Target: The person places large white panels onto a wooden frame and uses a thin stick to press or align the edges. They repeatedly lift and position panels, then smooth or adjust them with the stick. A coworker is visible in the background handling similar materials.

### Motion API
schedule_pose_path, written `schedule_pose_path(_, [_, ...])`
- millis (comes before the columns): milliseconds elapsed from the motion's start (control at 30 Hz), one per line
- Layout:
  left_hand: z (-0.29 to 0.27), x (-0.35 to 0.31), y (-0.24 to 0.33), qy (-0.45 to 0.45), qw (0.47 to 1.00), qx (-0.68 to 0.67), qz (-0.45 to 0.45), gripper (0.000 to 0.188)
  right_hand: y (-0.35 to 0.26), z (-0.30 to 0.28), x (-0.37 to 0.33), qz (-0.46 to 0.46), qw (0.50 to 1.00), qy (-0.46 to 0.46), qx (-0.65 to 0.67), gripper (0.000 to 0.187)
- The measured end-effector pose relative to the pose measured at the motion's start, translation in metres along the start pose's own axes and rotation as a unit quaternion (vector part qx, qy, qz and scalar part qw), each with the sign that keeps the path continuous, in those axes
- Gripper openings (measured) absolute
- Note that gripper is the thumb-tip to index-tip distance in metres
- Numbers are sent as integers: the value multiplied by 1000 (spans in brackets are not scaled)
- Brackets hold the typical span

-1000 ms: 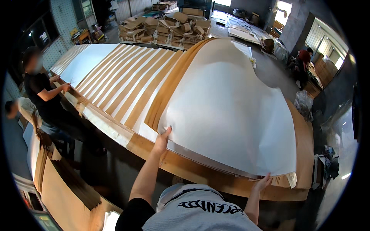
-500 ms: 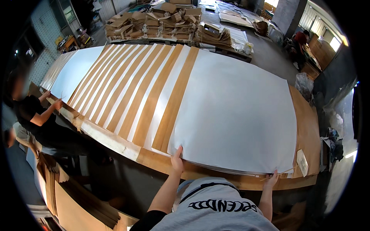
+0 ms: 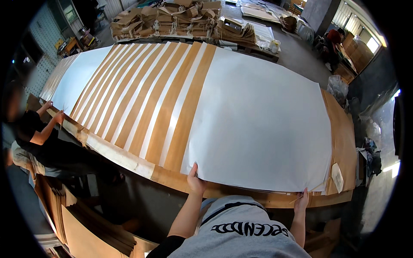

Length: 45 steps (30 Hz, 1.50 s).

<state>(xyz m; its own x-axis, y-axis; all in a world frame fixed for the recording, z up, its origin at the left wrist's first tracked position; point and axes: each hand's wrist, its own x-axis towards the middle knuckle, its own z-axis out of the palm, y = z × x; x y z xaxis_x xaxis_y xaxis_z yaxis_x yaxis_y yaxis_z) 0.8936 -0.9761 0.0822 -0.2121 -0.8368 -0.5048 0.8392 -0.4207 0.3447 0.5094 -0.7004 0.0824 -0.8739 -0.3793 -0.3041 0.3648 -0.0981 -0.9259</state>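
Note:
A large white sheet (image 3: 262, 116) lies before me, topping a layered pile on a long table. My left hand (image 3: 196, 181) grips its near left corner, thumb on top and fingers beneath the edge. At the near right edge, my right hand (image 3: 302, 200) is closed around a thin wooden stick (image 3: 317, 187), its thumb against the sheet's edge. Left of the white sheet, brown and white sheets (image 3: 142, 99) fan out in overlapping strips.
A person (image 3: 36, 133) stands at the table's left, holding thin sticks. Brown sheets (image 3: 340, 142) lie at the right end, with a small pale card (image 3: 337, 177) on them. Stacked brown cardboard (image 3: 167, 21) stands beyond the table. More brown sheets (image 3: 92, 232) lie low at left.
The view has shifted slightly, moving the table a little left and up in the picture. Both hands stay at the sheet's near edge, with no clear change of grip.

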Motion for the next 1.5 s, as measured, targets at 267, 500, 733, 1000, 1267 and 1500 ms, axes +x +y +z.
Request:
schedule_pose_path(267, [-1,-2,1,5,1000,10,29,39,-1,5,4,0,1000,-7,-19,34])
schedule_pose_path(500, [-11,-19,46,116,923,301,210,19,7,-19,19,0,998,-9,-64,30])
schedule_pose_path(733, [-20,-8,62,227,881,365,198,24,4,-27,22,6,999,-3,-53,26])
schedule_pose_path(1000, [-19,-2,63,246,910,291,164,24,-1,-11,15,-3,999,-22,-45,26])
schedule_pose_path(1267, [-25,3,59,235,913,279,184,23,-6,6,1,-14,999,-11,-47,26])
schedule_pose_path(1500, [-23,2,59,254,909,276,180,23,-2,-1,5,-11,998,-26,-54,26])
